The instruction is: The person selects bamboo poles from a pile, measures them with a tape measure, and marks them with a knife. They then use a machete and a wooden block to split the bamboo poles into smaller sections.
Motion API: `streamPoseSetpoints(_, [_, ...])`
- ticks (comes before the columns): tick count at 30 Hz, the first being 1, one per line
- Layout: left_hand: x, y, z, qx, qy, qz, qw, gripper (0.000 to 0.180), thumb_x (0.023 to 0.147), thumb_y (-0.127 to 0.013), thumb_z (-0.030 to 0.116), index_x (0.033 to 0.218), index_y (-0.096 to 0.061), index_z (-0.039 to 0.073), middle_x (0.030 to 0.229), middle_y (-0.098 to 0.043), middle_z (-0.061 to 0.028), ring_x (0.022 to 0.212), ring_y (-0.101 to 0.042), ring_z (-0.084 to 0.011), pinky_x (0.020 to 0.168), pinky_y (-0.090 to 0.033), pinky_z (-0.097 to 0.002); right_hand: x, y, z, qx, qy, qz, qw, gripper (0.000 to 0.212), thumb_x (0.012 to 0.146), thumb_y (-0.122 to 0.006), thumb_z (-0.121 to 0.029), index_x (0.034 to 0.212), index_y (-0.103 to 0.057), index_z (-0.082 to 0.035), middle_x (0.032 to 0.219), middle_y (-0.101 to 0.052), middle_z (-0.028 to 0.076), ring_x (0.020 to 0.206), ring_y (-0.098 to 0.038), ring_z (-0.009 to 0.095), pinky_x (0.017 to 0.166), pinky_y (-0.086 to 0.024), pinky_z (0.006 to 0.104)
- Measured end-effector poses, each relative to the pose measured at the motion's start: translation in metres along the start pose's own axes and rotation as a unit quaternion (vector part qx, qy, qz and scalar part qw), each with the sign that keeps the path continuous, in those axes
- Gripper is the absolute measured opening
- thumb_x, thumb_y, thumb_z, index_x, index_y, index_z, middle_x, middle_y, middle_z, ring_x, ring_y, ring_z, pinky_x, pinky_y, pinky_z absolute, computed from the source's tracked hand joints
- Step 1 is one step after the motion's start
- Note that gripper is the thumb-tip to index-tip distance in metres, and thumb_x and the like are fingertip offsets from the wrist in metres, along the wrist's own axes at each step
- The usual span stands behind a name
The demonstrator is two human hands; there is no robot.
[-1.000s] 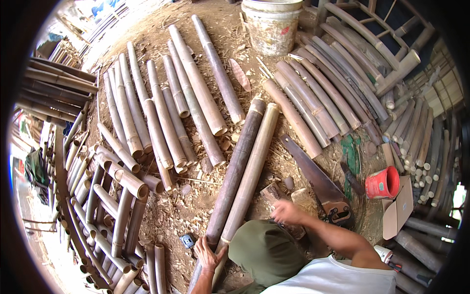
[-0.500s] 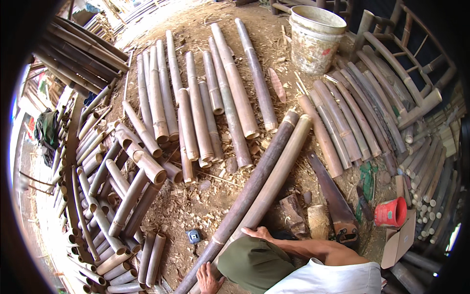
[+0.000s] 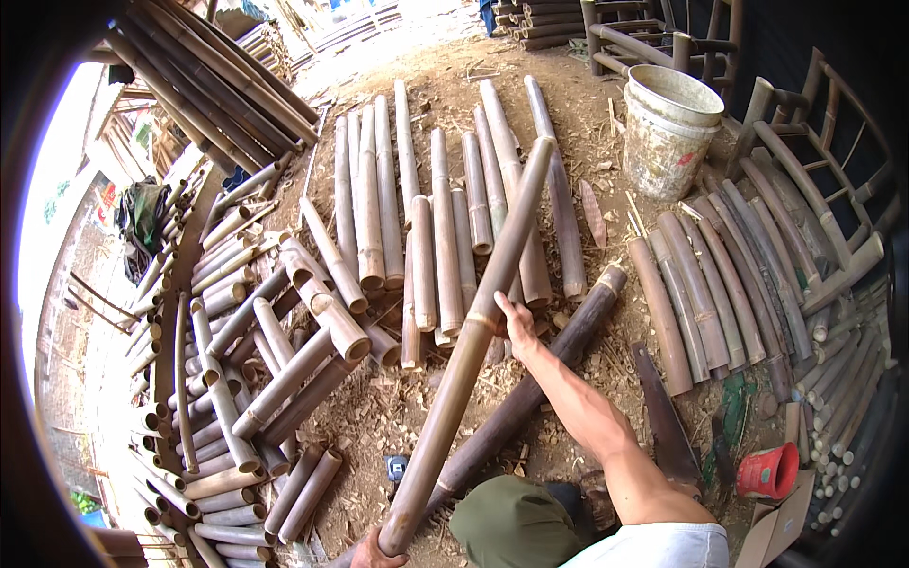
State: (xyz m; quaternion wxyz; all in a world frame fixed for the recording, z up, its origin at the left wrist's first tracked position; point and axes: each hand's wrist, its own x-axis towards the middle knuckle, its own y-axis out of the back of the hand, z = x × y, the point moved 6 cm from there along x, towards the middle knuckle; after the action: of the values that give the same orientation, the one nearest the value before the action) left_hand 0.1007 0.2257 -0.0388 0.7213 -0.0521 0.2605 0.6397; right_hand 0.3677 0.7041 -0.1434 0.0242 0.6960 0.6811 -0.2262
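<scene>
A long brownish bamboo pole (image 3: 445,407) is raised at a slant, its far end over the cut lengths on the ground. My right hand (image 3: 516,327) is closed on its middle from the right side, arm stretched out. At its near end, by the lower edge, my left hand (image 3: 379,554) is wrapped round it, partly cut off by the frame. Beneath it, a darker bamboo pole (image 3: 530,402) rests on the ground, crossing below the raised one. Olive-green cloth (image 3: 516,525) hides part of the ground close to me.
Bamboo lengths (image 3: 369,208) lie in a row ahead; jumbled pieces (image 3: 284,398) are piled left. A handsaw (image 3: 666,417), a red bucket (image 3: 767,470) and more poles (image 3: 705,284) are on the right. A small tape measure (image 3: 396,466) sits among shavings. A dirty white bucket (image 3: 670,142) stands farther back.
The lighter pole has come up off the ground and swung left, away from the darker pole. My right hand has reached farther forward with it. The whole view has shifted.
</scene>
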Motion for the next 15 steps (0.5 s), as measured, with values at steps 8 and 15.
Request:
streamPoseSetpoints(8, [0.216, -0.028, 0.157, -0.089, -0.041, 0.118, 0.988, 0.103, 0.072, -0.084, 0.048, 0.147, -0.032, 0.0, 0.128, -0.057, -0.0249, 0.112, -0.061, -0.0319, 0.092, -0.054, -0.0417, -0.088, -0.032, -0.07, -0.102, 0.174, -0.134, 0.97, 0.079, 0.093, -0.058, -0.056, 0.145, -0.039, 0.0, 0.132, -0.056, 0.026, 0.122, -0.057, 0.032, 0.103, -0.048, 0.0418])
streamPoseSetpoints(15, [0.342, -0.063, 0.261, -0.022, -0.232, 0.072, 0.97, 0.079, 0.085, -0.078, 0.034, 0.145, -0.04, -0.002, 0.135, -0.056, -0.0246, 0.125, -0.056, -0.0335, 0.107, -0.045, -0.0443, -0.307, 0.186, 0.03, -0.437, 0.125, 0.07, 0.888, 0.061, 0.084, -0.074, -0.025, 0.133, -0.05, 0.003, 0.113, -0.061, 0.019, 0.105, -0.059, 0.034, 0.093, -0.048, 0.0443])
